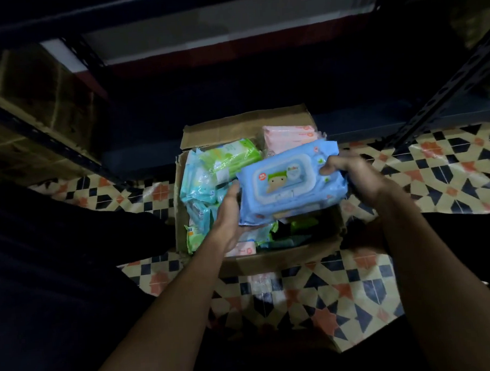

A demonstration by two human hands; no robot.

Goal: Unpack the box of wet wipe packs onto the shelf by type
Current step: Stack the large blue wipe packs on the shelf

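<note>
That blue wipes pack (290, 183) looks like a soft, squishy pouch with slick film and a stiffer flip lid on top, probably a bit hefty since it's wet inside, so grabbing the short ends seems the way to go. It's up over the open cardboard box (284, 258) of mixed packs. Left hand (230, 211) cups the near-left end from beneath, fingers mostly hidden; right hand (351, 170) is curled around the right end.
</note>
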